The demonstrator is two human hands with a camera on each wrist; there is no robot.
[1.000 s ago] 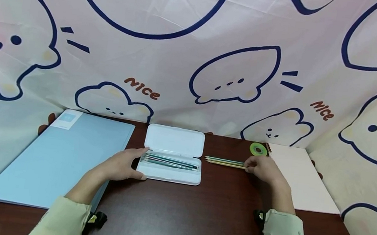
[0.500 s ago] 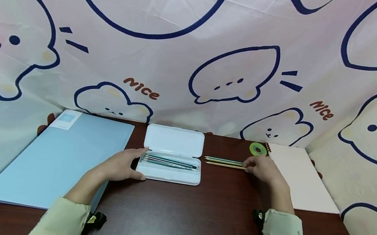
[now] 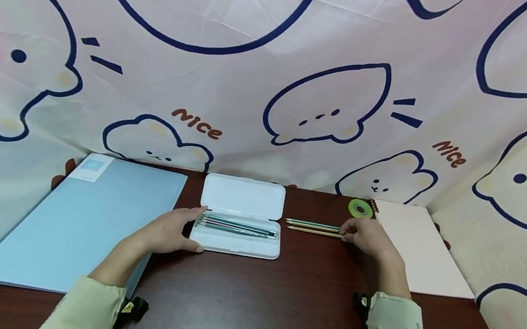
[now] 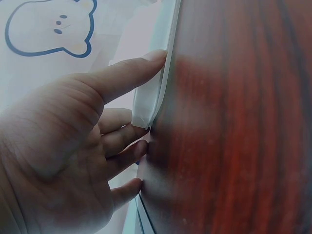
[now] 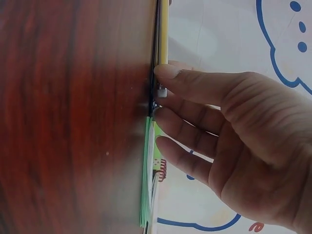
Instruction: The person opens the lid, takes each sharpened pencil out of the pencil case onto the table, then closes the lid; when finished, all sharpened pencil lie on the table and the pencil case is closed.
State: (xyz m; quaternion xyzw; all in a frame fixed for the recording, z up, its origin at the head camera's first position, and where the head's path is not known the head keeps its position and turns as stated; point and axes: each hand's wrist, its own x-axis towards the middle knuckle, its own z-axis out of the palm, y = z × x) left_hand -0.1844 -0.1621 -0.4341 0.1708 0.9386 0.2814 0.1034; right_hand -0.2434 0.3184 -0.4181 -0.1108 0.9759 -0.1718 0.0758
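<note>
Loose wooden pencils lie just right of the white plastic pencil case, and from the head view I see almost nothing shifted over the last second. My right hand keeps its fingertips on their ends; my left hand stays pressed flat on the case's left edge. Bare dark wooden table lies nearer me.

Left wrist: straight fingers meet the case rim.

Right wrist: fingertips touch a yellow pencil; I cannot tell whether they pinch it.
</note>
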